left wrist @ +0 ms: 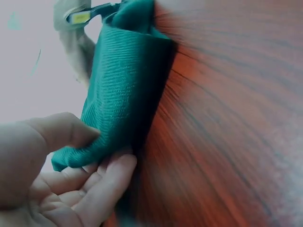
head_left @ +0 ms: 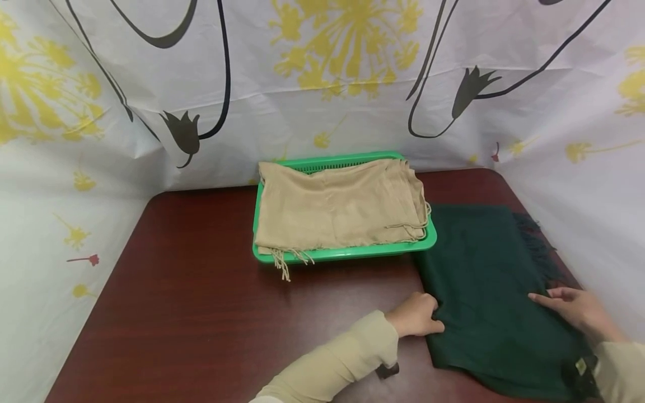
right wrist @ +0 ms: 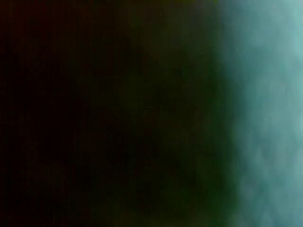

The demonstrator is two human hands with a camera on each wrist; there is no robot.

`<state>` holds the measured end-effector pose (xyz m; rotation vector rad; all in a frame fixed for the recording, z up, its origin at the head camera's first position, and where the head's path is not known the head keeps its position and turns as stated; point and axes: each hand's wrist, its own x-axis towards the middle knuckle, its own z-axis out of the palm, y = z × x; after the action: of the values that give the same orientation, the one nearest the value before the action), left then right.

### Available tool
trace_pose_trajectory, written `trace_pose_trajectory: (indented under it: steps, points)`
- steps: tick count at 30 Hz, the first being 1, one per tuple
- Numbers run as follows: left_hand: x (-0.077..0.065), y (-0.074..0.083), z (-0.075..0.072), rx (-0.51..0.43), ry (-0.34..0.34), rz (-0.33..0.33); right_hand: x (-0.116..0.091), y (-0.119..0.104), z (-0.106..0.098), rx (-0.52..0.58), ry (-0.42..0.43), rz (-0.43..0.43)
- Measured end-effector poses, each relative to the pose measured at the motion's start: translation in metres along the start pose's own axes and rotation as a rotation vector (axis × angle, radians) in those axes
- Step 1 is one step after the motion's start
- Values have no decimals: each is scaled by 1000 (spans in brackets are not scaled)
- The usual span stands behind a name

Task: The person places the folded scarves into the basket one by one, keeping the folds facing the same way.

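A dark green fringed scarf [head_left: 478, 280] lies folded on the right of the table, its fringe along the right side. My left hand [head_left: 415, 316] pinches the scarf's left edge. In the left wrist view, the thumb of the left hand [left wrist: 71, 170] lies on top of the green scarf [left wrist: 118, 90] and the fingers are beneath it. Over at the right edge, my right hand [head_left: 579, 310] holds the scarf between thumb and fingers. The right wrist view is too dark and blurred to show that hand.
A green plastic basket [head_left: 347, 253] stands at the back middle of the dark red-brown table [head_left: 176, 296], with a folded beige fringed scarf [head_left: 337, 207] in it. White patterned cloth [head_left: 322, 112] hangs behind and at both sides.
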<state>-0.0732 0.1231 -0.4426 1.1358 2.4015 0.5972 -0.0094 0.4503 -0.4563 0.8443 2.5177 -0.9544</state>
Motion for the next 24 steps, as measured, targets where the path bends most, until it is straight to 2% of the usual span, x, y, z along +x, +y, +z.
trace_pose_trajectory:
  steps: [4,9,11,16,20,24]
  points:
    - [-2,-8,0,-97,-4,-15,-8,-2,3,2,21,9]
    - [-5,-17,1,-187,-7,-73,-16,-5,11,25,30,34]
    - [-7,-19,0,-195,-2,-91,-20,-6,16,28,70,26]
    - [-11,-23,-3,-149,19,-104,-28,-8,24,-31,146,-30]
    - [-12,-29,-6,-130,40,-100,-31,-7,29,-51,164,-31]
    - [-12,-38,-12,-132,63,-95,-35,-7,30,-49,123,-12]
